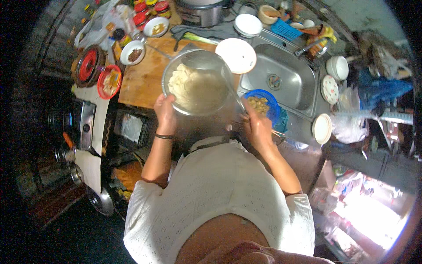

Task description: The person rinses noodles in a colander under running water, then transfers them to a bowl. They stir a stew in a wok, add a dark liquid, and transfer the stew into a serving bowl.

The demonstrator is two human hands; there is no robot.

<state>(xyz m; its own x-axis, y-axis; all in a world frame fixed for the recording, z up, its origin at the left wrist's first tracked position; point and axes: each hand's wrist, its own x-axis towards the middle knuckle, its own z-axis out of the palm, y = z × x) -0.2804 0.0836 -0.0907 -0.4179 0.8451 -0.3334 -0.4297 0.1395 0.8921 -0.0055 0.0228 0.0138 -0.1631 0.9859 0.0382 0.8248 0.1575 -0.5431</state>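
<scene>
My left hand grips the near left rim of a round metal bowl, thumb over the edge. A pale, soft, dough-like mass lies against the bowl's left side. The bowl is tilted and appears held above the front of the counter. In my right hand is a long, thin utensil, blurred, its upper part at the bowl's right rim. Thin stick ends show below that hand; whether they belong to the same utensil I cannot tell. Partly behind the right hand is a blue plastic basin with chopped brownish food.
Behind the bowl lies a wooden cutting board, with a white plate at its right. A steel sink is to the right. White bowls with seasonings, red-lidded jars and a red basket stand left.
</scene>
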